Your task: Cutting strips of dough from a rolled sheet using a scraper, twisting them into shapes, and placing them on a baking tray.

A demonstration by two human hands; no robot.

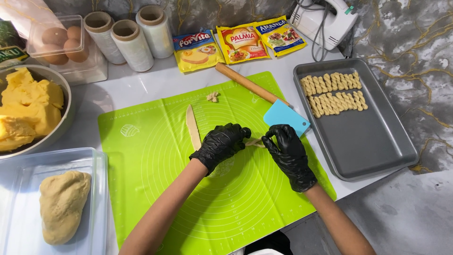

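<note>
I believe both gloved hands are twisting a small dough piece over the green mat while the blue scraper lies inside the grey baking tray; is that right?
Not quite. In the head view the blue scraper lies on the green mat, beside the grey baking tray, not inside it. The left hand and right hand do hold the small dough piece.

White tabletop point(141, 85) against dark marble-look wall point(212, 14) with gold veins, grey veined floor point(415, 212) at right, even bright light.

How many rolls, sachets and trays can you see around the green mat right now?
Rolls of clear film: 3
Yellow sachets: 3
Grey baking tray: 1
Clear plastic tray with dough lump: 1
Total: 8
</note>
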